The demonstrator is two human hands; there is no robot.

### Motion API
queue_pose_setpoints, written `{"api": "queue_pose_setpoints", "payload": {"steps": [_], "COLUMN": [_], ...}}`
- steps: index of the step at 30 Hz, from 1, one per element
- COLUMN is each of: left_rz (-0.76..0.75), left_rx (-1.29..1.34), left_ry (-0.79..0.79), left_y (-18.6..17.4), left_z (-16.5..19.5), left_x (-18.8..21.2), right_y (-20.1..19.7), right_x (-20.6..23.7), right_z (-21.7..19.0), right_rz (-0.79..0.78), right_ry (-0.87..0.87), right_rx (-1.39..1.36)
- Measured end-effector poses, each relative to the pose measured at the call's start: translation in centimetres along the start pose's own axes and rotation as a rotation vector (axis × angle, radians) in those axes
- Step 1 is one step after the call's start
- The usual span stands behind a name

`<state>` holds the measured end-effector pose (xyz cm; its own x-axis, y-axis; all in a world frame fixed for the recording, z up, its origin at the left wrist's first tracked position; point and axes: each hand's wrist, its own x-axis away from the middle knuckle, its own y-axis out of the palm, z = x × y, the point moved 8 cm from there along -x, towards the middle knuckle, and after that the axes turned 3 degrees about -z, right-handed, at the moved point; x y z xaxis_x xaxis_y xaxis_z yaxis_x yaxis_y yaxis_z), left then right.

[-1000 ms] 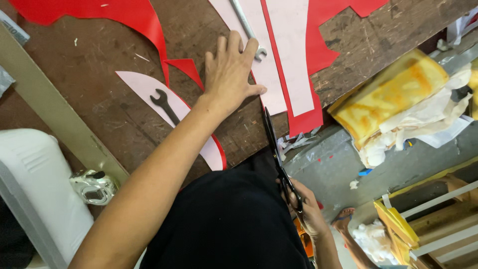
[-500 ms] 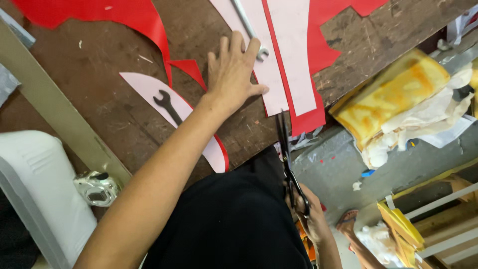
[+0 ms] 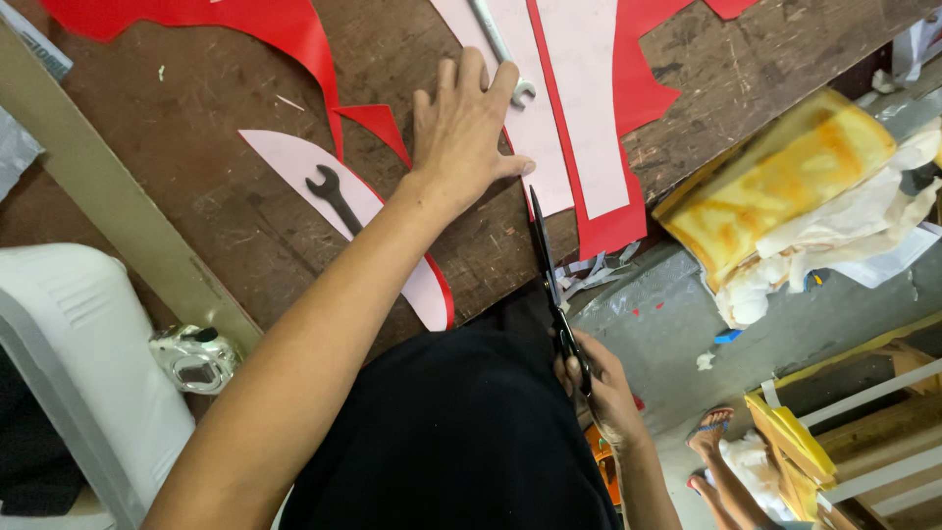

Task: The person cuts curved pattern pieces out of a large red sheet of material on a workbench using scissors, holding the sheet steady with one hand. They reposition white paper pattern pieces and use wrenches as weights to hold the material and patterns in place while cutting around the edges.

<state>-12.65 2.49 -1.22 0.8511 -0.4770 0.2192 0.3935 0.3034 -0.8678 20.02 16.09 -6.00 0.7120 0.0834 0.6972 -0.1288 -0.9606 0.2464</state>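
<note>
Head view: our left hand lies flat, fingers spread, on the worn wooden desk, palm pressing the edge of the pink-and-red sheet at upper centre. That hand's grip is apart, clamped on nothing. Our right hand, lower centre, is closed on the handles of the black scissors; blades point up the frame toward the sheet's lower edge, tips just beside the left thumb. We cannot tell if the blades touch the sheet. A steel spanner lies on the sheet, just above the fingertips. Left of the hand: a pale curved cut-out with a black spanner shape on it. Large red sheet at upper left. Right of frame, off the desk: a yellow-orange plastic-wrapped package with crumpled white paper below it.
</note>
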Motion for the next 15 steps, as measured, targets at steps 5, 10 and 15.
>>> {"api": "queue_pose_setpoints", "payload": {"steps": [5, 10, 15], "left_rz": [0.001, -0.009, -0.001], "left_rx": [-0.007, -0.022, -0.039], "left_ry": [0.004, -0.003, 0.002], "left_y": [0.09, 0.44, 0.81], "left_z": [0.11, -0.11, -0.16], "left_x": [-0.27, -0.28, -0.34], "right_y": [0.16, 0.42, 0.43], "right_x": [-0.08, -0.16, -0.34], "right_z": [-0.48, -0.84, -0.80], "right_rz": [0.024, 0.028, 0.022], "right_ry": [-0.015, -0.032, -0.038], "right_rx": [0.051, 0.078, 0.045]}}
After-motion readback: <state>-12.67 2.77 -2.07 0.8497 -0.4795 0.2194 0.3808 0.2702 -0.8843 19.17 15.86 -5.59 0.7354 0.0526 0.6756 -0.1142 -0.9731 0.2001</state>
